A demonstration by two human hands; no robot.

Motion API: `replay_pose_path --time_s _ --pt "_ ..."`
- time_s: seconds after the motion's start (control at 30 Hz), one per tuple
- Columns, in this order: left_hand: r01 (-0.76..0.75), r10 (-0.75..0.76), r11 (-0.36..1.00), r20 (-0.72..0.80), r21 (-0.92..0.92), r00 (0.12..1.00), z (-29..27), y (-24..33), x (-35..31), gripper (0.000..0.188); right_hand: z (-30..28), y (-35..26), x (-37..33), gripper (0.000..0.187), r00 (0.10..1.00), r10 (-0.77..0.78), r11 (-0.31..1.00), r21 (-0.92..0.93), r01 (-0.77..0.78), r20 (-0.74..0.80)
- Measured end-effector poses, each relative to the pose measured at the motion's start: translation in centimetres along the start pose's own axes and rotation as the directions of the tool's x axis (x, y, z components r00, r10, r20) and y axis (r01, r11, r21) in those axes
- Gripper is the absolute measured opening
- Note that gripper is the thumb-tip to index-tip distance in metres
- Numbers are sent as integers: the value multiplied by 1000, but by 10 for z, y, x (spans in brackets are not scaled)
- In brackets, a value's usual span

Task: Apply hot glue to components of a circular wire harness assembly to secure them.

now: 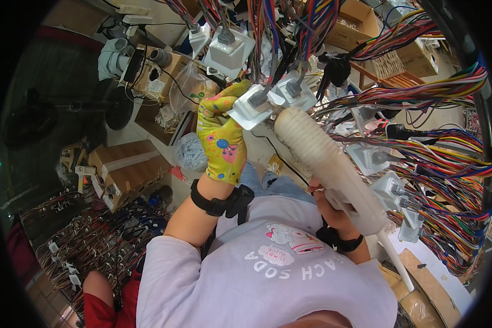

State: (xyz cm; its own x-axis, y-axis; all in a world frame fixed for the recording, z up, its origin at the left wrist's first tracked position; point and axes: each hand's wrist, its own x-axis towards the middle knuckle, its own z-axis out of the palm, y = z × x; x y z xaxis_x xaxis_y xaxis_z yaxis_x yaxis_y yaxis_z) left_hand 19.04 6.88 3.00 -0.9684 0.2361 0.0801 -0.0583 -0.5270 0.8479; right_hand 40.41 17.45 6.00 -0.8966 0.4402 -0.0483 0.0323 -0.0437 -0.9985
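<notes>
Ribbed glue gun (333, 169), square plastic connector (250, 106)

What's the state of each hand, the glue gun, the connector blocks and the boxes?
left hand: in a yellow patterned glove, gripping a white connector block
white connector block: held up, wire entering its top
right hand: bare, closed on the glue gun grip
glue gun: raised, nozzle at the held block
other connector blocks: hanging on coloured wire bundles
cardboard box: shut, taped
</notes>
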Motion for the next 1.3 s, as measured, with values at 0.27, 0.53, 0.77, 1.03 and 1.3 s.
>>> replay_pose_path --time_s 0.27,0.53,0.77,1.03,1.3 --pt "12 -11 1000 28 -26 1000 -2 -3 0 23 -3 3 0 31 995 -80 997 22 79 61" --pt "29 -29 1000 0 -3 1000 1 0 -2 22 -6 6 -4 31 1000 13 979 -204 -15 -11" --pt "39 -39 998 12 -41 999 -3 -4 0 23 -11 4 -5 30 998 -38 935 -351 51 44" --pt "45 -44 999 -21 13 999 3 1 0 16 -12 9 -10 24 999 -14 983 -185 4 -52" --pt "47 -47 998 -12 -40 999 1 0 1 14 -15 16 -12 19 997 -48 940 -339 24 -63"
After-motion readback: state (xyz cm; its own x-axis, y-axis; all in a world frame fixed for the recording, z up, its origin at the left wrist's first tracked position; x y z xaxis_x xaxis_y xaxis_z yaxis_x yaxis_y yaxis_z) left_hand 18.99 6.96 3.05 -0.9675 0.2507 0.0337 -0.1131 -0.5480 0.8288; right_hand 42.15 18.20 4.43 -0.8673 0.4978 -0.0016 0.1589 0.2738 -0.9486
